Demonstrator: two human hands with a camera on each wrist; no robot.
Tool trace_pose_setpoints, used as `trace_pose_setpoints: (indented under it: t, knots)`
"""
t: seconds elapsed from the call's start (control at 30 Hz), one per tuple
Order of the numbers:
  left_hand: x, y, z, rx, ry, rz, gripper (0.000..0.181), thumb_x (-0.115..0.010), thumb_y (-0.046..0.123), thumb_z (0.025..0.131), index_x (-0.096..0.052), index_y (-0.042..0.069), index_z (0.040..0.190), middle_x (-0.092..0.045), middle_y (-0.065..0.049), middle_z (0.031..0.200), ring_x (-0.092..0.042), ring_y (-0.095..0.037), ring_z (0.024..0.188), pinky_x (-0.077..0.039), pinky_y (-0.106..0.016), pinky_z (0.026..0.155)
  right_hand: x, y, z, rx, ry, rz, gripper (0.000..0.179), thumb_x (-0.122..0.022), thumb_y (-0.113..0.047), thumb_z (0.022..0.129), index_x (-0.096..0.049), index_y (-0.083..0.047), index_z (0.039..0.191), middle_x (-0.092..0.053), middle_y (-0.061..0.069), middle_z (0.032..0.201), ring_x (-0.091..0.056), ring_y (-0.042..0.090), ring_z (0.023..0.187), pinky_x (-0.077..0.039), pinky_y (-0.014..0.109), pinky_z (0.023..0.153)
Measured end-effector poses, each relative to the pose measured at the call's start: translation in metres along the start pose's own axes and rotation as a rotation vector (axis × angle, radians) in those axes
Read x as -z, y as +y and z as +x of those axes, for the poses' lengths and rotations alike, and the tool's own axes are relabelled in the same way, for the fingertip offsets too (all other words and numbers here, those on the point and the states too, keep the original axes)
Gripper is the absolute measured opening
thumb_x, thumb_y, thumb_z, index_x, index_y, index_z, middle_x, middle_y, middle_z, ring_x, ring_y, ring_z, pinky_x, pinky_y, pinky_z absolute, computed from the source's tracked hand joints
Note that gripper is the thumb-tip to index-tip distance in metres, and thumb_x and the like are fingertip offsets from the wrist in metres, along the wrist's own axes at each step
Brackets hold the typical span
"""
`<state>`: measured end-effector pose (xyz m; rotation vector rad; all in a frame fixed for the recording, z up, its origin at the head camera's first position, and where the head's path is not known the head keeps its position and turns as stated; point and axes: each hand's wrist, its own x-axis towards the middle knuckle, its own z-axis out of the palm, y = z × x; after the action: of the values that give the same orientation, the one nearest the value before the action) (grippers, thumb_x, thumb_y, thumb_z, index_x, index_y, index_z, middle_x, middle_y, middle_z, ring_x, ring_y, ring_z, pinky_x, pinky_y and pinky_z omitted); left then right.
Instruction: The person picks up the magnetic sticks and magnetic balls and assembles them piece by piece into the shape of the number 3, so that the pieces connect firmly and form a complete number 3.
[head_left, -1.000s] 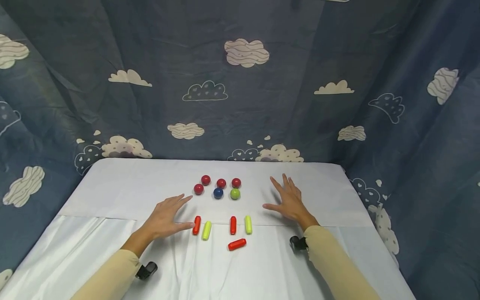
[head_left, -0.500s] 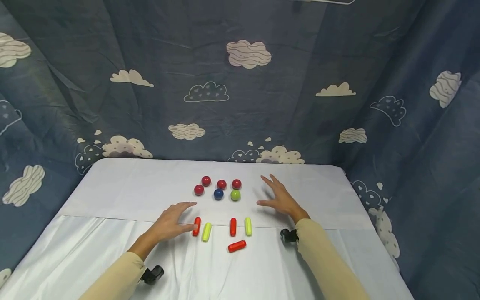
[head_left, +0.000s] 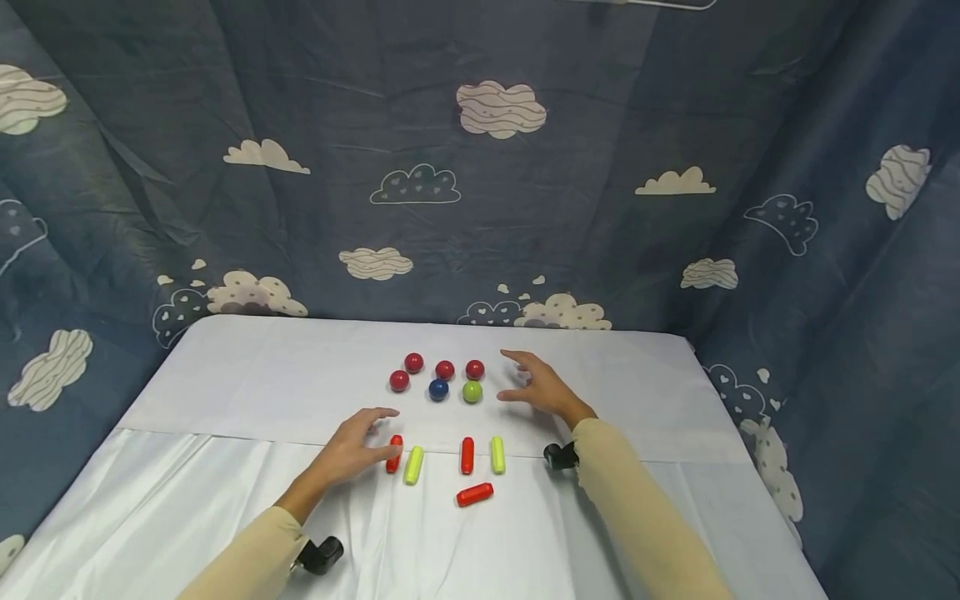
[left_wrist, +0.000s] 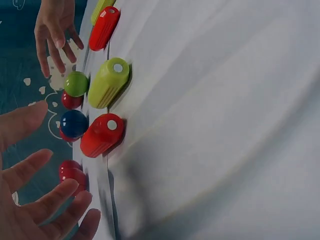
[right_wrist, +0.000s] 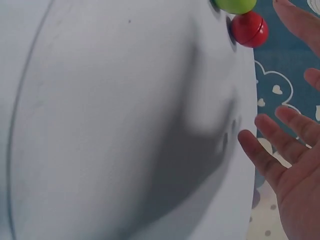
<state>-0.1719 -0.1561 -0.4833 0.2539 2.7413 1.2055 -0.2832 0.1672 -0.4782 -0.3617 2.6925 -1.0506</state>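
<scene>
My left hand [head_left: 348,450] hovers over the left of the table with fingers spread, its thumb overlapping the leftmost red stick [head_left: 393,454] in the head view. In the left wrist view that red stick [left_wrist: 103,135] stands apart from the fingers. Right of it lies a yellow-green stick [head_left: 413,465]. My right hand [head_left: 546,388] is held in the air with parted fingers, just right of the green ball [head_left: 472,392] and a red ball [head_left: 475,370]. A blue ball [head_left: 438,389] sits left of the green one, among several red balls [head_left: 414,362]. Neither hand holds anything.
Another red stick [head_left: 467,456] and a yellow-green stick [head_left: 498,455] lie mid-table, with a tilted red stick [head_left: 475,494] nearer the front. White cloth [head_left: 525,533] covers the table. A dark cloud-patterned curtain [head_left: 570,242] hangs behind and at both sides.
My right hand has moved left toward the green and red balls, its fingers drawing nearer together. My left hand has shifted slightly right. The balls and sticks have stayed in place.
</scene>
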Motion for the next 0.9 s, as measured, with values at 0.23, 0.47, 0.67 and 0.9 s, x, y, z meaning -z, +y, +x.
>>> trace_pose_setpoints:
  t: [0.23,0.47,0.67,0.9]
  knots:
    - [-0.006,0.003,0.0,0.024,0.036,0.001,0.047,-0.077,0.02,0.08,-0.061,0.01,0.123,-0.059,-0.012,0.119,-0.053,-0.023,0.094,-0.043,-0.037,0.078,-0.004,-0.005,0.014,-0.027,-0.004,0.037,0.075,-0.08,-0.025,0.079,-0.043,-0.02,0.145,-0.04,0.01,0.148,-0.048,0.034,0.127,-0.044,0.049,0.097]
    - [-0.009,0.004,0.001,0.071,0.051,0.025,0.043,-0.075,0.02,0.082,-0.061,0.009,0.122,-0.061,-0.01,0.113,-0.053,-0.019,0.086,-0.043,-0.032,0.071,-0.005,-0.009,0.026,-0.005,-0.074,-0.018,0.068,-0.081,-0.018,0.078,-0.05,-0.016,0.138,-0.048,0.011,0.141,-0.051,0.032,0.123,-0.043,0.047,0.099]
    - [-0.012,0.001,0.001,0.076,0.049,0.024,0.041,-0.075,0.018,0.082,-0.062,0.01,0.12,-0.062,-0.007,0.105,-0.05,-0.015,0.077,-0.041,-0.029,0.065,-0.009,-0.01,0.035,-0.01,-0.091,-0.04,0.063,-0.08,-0.014,0.079,-0.053,-0.017,0.136,-0.053,0.011,0.134,-0.054,0.03,0.12,-0.044,0.044,0.099]
    - [-0.015,0.0,0.003,0.103,0.045,0.03,0.037,-0.074,0.018,0.082,-0.063,0.009,0.116,-0.06,-0.003,0.093,-0.05,-0.016,0.077,-0.04,-0.03,0.067,-0.015,-0.011,0.044,-0.002,-0.08,-0.055,0.058,-0.078,-0.012,0.08,-0.055,-0.016,0.133,-0.055,0.01,0.131,-0.055,0.028,0.116,-0.045,0.042,0.097]
